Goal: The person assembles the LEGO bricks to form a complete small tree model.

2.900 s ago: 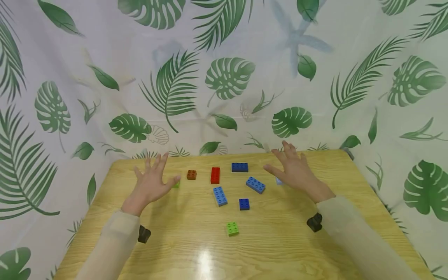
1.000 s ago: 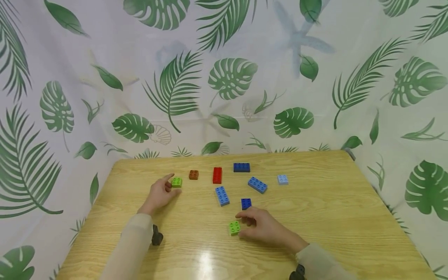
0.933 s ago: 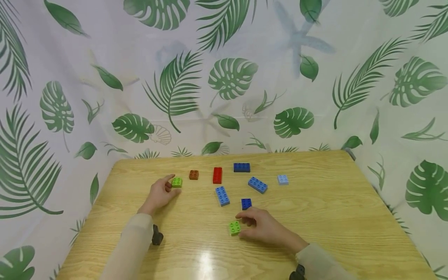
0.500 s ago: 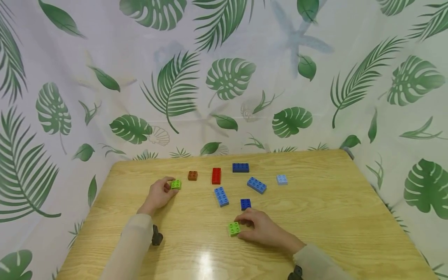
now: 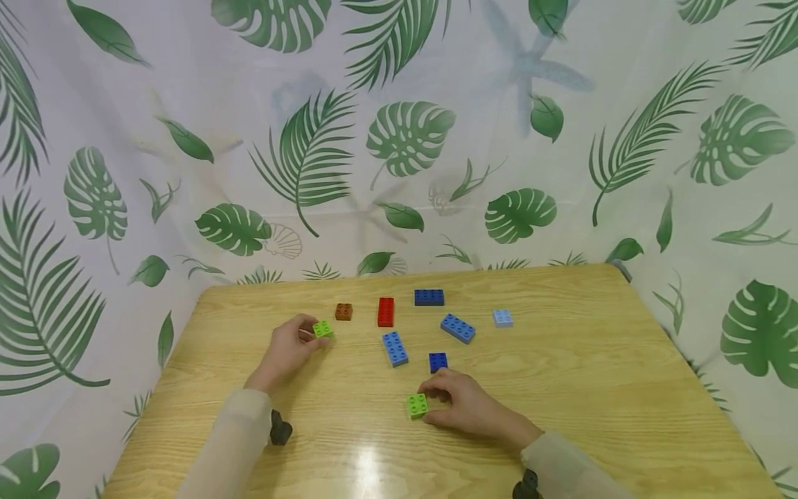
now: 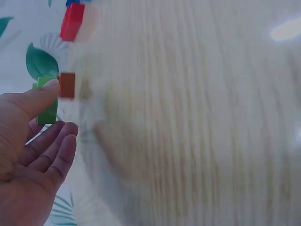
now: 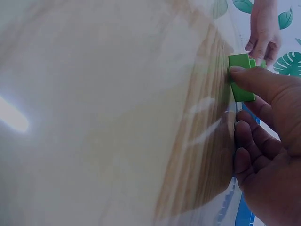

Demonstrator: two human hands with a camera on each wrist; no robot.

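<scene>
My left hand pinches a lime green 2x2 toy brick between thumb and fingers at the left side of the table. That brick is slightly tilted; in the left wrist view the thumb lies across the green brick, and a gap shows between it and the tabletop. Nearer the front, my right hand grips a second lime green 2x2 brick by its sides. Seen from the right wrist, the thumb presses on this green brick, which looks at or close to the table surface.
Around the wooden table lie a brown brick, a red brick, a navy brick, two medium blue bricks, one of them angled, and a light blue brick. A dark blue brick sits just behind my right hand.
Both hands came down from hovering with spread fingers and closed on the green bricks. Since half a second ago, the left brick has risen, tilted and shifted slightly right; the right hand barely moved.
</scene>
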